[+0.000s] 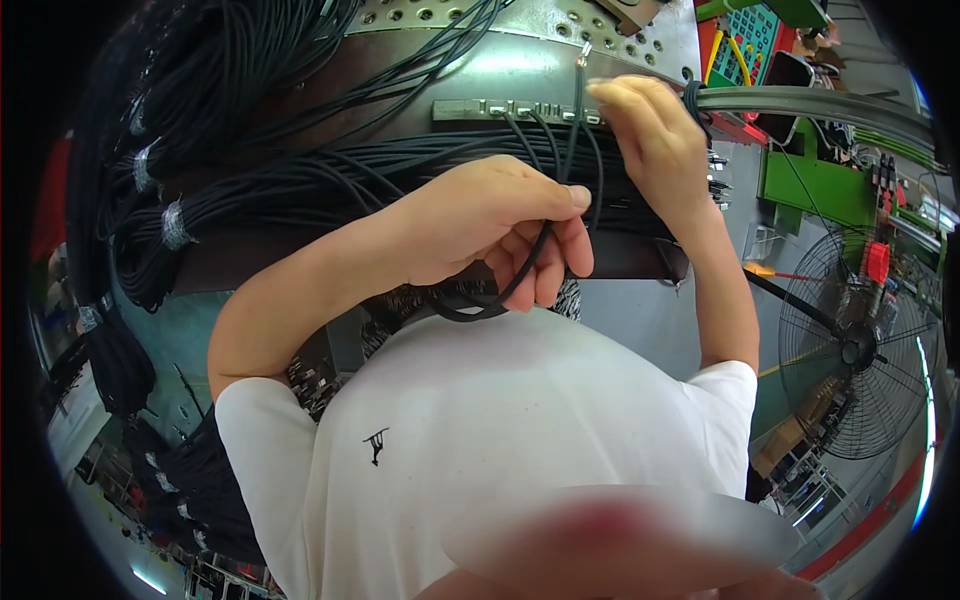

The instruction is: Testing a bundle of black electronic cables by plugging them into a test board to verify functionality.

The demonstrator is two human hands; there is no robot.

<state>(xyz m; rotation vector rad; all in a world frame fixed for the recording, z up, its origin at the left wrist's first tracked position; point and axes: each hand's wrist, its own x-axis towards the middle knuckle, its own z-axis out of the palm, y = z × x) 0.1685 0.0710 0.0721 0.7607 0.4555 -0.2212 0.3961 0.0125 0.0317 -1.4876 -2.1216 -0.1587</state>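
Observation:
A black cable loops down from my left hand, whose thumb and fingers are closed on it in front of my chest. Upward from this hand, black cable strands reach a grey slotted metal bar, and one stands past it with a bare metallic tip. Just right of that tip is my right hand, its fingers bent and the fingertips blurred; whether they touch the cable or grip anything, I cannot tell. Several other cable ends sit along the bar.
Bundles of black cable with pale ties lie across the dark bench at left. A perforated metal plate is at the far side. At right are a curved grey metal rail, green machinery and a caged fan.

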